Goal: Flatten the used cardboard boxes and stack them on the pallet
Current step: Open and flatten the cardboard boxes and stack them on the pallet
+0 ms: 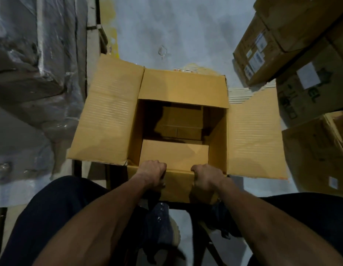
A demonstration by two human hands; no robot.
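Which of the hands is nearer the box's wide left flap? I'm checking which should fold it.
Left. The left hand grips the open box's near edge close to the wide left flap; the right hand grips the same edge farther right.

The open corrugated cardboard box [183,89] is tan-yellow, its side flaps ribbed with faint pale horizontal lines. The smooth concrete floor [186,25] is pale grey with yellow stains, and the stacked brown cartons [272,54] carry white labels. The plastic-wrapped bundle [32,64] is glossy grey.

Grey floor [186,25]: stacked cartons [293,60] right, wrapped load [32,64] left
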